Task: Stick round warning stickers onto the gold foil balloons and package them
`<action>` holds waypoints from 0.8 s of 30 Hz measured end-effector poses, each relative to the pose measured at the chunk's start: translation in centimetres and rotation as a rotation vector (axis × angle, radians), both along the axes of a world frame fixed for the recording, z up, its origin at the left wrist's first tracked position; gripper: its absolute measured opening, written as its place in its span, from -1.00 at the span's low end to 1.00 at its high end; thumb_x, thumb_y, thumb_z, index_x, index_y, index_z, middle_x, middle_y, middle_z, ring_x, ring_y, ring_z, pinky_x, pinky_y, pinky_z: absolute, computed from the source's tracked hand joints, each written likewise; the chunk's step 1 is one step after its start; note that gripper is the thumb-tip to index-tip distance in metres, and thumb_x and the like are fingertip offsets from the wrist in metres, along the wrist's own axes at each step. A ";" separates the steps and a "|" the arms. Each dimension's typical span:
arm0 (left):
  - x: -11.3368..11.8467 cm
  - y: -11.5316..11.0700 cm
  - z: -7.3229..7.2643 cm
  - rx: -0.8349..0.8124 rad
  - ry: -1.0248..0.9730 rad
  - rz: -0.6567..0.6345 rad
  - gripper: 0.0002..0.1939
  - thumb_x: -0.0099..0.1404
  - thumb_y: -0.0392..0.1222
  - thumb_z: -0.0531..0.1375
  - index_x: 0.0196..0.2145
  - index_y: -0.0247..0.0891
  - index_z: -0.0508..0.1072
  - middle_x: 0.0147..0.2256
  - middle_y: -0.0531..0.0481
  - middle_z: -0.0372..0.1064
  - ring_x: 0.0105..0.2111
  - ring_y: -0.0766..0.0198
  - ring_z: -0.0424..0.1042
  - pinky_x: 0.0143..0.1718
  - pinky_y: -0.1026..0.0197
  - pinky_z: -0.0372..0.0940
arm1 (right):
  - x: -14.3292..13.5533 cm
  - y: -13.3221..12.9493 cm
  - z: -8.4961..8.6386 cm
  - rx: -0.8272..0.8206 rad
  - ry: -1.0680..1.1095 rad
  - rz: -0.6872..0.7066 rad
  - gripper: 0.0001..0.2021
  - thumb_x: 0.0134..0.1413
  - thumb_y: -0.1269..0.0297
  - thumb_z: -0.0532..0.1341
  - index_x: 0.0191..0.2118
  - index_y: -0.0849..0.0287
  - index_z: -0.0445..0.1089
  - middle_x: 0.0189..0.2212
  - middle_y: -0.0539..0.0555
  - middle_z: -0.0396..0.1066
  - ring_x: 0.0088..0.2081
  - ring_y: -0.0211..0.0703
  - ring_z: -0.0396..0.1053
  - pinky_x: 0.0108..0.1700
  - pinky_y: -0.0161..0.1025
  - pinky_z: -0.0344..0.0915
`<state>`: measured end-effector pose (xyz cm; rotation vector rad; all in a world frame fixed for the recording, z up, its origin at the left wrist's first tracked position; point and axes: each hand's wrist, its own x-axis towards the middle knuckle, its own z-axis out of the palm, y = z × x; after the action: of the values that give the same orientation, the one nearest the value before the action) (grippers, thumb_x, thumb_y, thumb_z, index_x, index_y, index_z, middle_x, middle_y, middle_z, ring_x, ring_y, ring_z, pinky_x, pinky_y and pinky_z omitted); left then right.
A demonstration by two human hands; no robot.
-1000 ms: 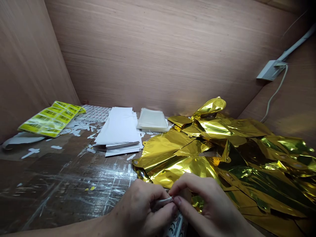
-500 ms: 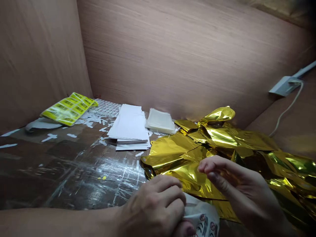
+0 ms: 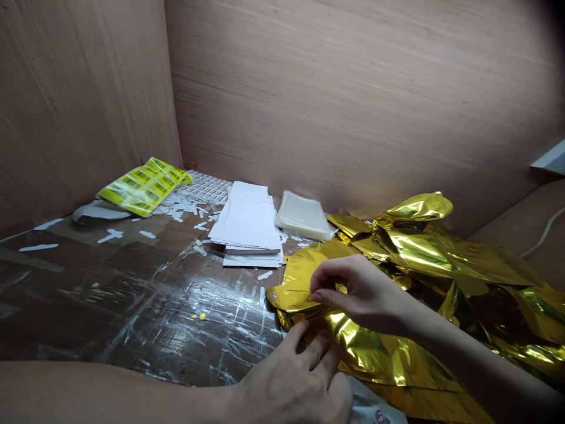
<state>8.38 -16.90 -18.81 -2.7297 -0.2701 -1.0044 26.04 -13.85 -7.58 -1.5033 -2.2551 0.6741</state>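
Observation:
Gold foil balloons (image 3: 410, 359), flat and crinkled, lie in a heap across the right half of the table. My right hand (image 3: 357, 291) reaches over them from the right, its thumb and index finger pinched at the near left fold of the foil. Below it, my left hand (image 3: 300, 377) is at the bottom centre, back of the hand up. Its fingers reach forward to the foil's edge, with the tips partly hidden. From under its palm sticks out a whitish plastic bag (image 3: 375, 406) with printed warning symbols; the left thumb is out of sight.
A stack of white cards (image 3: 247, 218) and a pile of clear plastic sleeves (image 3: 302, 215) sit at the back. Yellow barcode labels (image 3: 143, 185) and a printed sticker sheet (image 3: 207, 187) lie left. White paper scraps litter the taped tabletop (image 3: 145, 294). Wooden walls (image 3: 331, 106) enclose it.
My right hand has moved left and down to the foil, its fingers closing. The fingers of my left hand have stretched forward, and less of the bag shows. The view has swung left.

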 end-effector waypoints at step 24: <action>-0.7 0.6 -0.3 -0.048 0.152 -0.003 -0.57 0.62 -0.28 -0.14 0.15 -0.42 0.46 0.16 0.00 0.50 0.24 0.10 0.32 0.09 -0.16 0.43 | -1.7 3.1 -1.2 -0.072 -0.156 0.164 -0.92 0.08 0.52 0.34 -0.36 0.22 0.54 -0.47 -0.04 0.57 -0.46 -0.33 0.42 -0.41 -0.38 0.23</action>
<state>7.63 -16.27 -19.09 -2.8322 -0.2666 -0.7954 24.29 -10.75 -8.78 -1.4611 -2.5183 0.7132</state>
